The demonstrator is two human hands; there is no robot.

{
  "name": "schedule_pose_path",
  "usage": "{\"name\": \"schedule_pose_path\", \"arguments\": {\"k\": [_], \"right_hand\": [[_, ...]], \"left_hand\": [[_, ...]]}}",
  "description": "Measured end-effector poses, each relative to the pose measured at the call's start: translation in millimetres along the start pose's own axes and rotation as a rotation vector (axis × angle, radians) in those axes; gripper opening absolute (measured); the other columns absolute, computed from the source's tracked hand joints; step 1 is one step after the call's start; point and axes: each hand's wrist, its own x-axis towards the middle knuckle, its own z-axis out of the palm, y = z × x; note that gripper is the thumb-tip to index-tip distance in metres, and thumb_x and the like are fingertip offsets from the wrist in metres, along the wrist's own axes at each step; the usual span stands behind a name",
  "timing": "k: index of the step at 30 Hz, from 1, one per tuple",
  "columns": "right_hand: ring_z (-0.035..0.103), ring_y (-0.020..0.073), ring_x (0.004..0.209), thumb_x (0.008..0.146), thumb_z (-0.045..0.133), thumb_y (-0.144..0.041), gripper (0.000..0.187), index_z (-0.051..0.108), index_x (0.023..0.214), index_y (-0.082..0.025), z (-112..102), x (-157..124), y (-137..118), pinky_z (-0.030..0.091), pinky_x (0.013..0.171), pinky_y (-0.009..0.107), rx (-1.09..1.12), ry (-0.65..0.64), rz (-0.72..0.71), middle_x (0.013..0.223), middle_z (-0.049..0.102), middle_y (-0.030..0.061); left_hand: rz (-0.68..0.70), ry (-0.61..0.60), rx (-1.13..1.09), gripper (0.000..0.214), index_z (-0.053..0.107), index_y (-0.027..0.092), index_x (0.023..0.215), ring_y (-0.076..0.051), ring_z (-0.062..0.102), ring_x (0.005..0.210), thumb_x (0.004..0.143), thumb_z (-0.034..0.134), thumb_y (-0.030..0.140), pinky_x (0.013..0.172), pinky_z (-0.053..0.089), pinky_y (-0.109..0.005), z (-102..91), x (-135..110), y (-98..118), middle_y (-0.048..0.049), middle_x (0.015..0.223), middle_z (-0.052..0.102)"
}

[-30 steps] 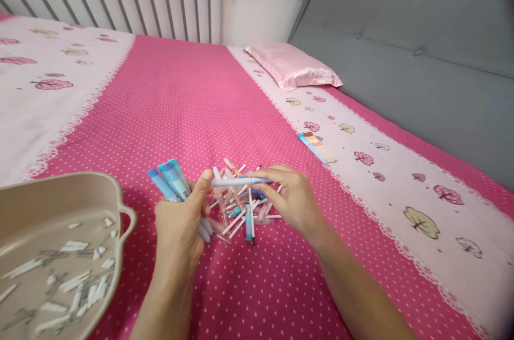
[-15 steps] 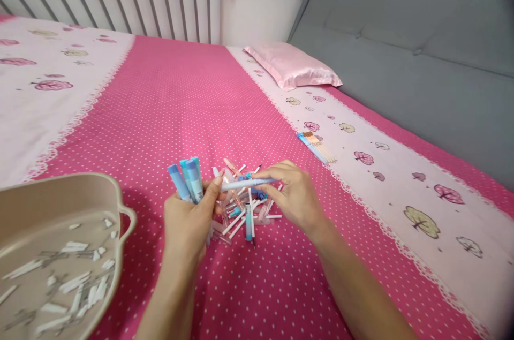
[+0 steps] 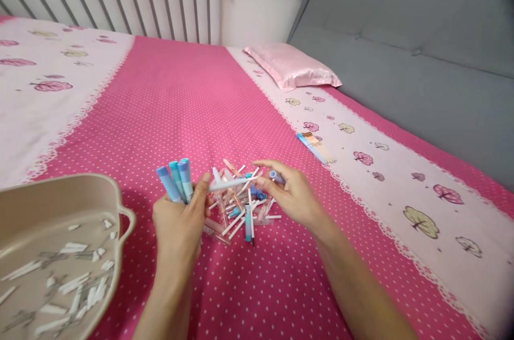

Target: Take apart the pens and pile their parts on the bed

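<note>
My left hand point(image 3: 180, 227) is closed round several markers point(image 3: 185, 176) with blue and teal caps, which stick up from the fist. Between its thumb and fingers it also grips a pale pen point(image 3: 228, 184) that points right, its uncapped end at my right fingertips. My right hand point(image 3: 295, 193) has a violet-blue pen cap point(image 3: 277, 176) tucked in its bent fingers. Whether the right thumb touches the pen's tip, I cannot tell. Below both hands a heap of white sticks, clear pink barrels and pen parts point(image 3: 241, 211) lies on the spotted pink bedspread.
At the lower left stands a beige basin point(image 3: 116, 190) with small white pieces and thin clips inside. A row of blue, brown and peach pens point(image 3: 315, 147) lies to the right. Farther back are a pink pillow point(image 3: 293, 67) and a grey headboard point(image 3: 401, 35).
The cap has come off the pale pen and now sits in my right fingers. My left hand has shifted a little left with the markers and the pen.
</note>
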Motion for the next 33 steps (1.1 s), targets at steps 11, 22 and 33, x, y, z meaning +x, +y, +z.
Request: {"name": "schedule_pose_path", "arguments": {"k": [11,22,33], "right_hand": [[0.061,0.0179,0.069,0.080,0.052,-0.029,0.019,0.068,0.086,-0.023,-4.5,11.8,28.3,0.041,0.064,0.028,-0.271,0.113,0.073,0.078,0.070,0.0029],[0.061,0.0190,0.093,0.077,0.055,-0.017,0.036,0.058,0.112,-0.025,12.6,5.6,15.8,0.046,0.081,0.034,0.017,-0.130,0.006,0.106,0.065,0.0045],[0.054,0.0194,0.108,0.081,0.056,-0.030,0.032,0.057,0.111,-0.023,11.6,-2.8,-6.0,0.043,0.092,0.038,0.342,-0.215,0.000,0.117,0.058,0.0075]], "left_hand": [[0.006,0.167,-0.221,0.031,0.066,0.012,0.073,-0.007,0.041,0.038,0.054,0.075,0.034,0.034,0.033,-0.018,2.1,8.3,-4.7,0.0031,0.050,0.055],[-0.038,-0.233,-0.135,0.035,0.068,0.010,0.088,-0.005,0.037,0.033,0.059,0.071,0.031,0.034,0.037,-0.018,9.1,6.9,-14.7,0.0070,0.042,0.045],[-0.054,-0.600,-0.108,0.017,0.063,0.014,0.068,-0.008,0.047,0.041,0.058,0.072,0.024,0.041,0.040,-0.019,0.0,-9.2,5.5,0.0020,0.050,0.055]]}}
